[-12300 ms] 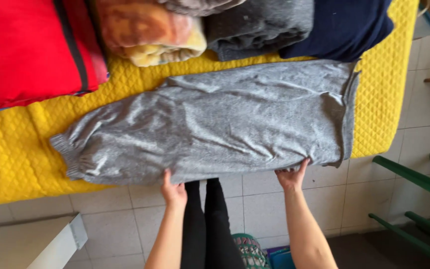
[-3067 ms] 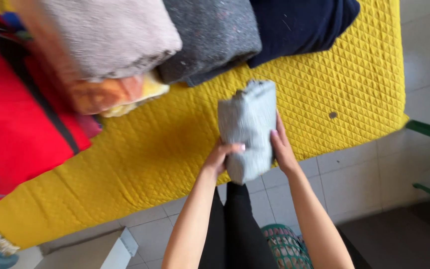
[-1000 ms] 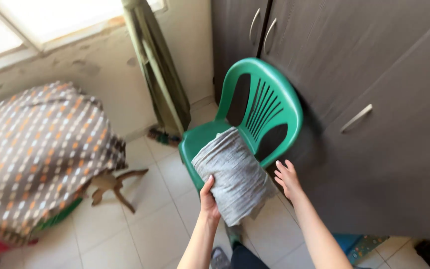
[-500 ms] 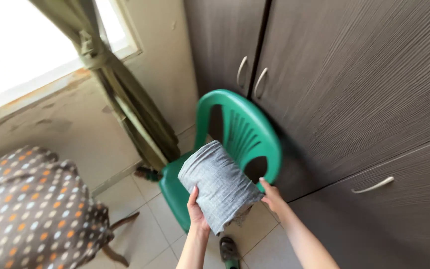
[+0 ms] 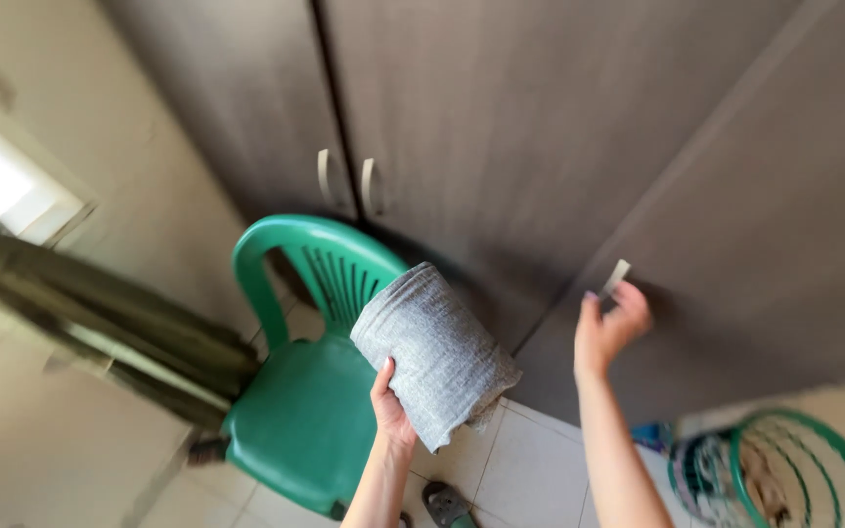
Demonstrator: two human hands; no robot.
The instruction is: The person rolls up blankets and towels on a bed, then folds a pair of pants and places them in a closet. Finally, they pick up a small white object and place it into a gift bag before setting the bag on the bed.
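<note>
Head view shows the left hand (image 5: 390, 403) closed around a grey folded garment (image 5: 436, 358), thumb on the front face and fingers hidden behind it. The bundle is in the air, in front of the green plastic chair (image 5: 310, 391) and below the dark wardrobe doors (image 5: 501, 117), touching neither as far as I can see. The right hand (image 5: 608, 328) is at the slim handle (image 5: 616, 278) of the lower door, fingers curled, but blur hides whether it already grips the handle.

To do this step well, I think the right hand should take the handle fully before pulling, and the left should keep the bundle pressed firmly so the folds do not open.

The garment's long axis runs diagonally, from upper left to lower right. Its rounded folded end points up toward the doors, and the looser edges hang down to the tiled floor (image 5: 530, 460).
</note>
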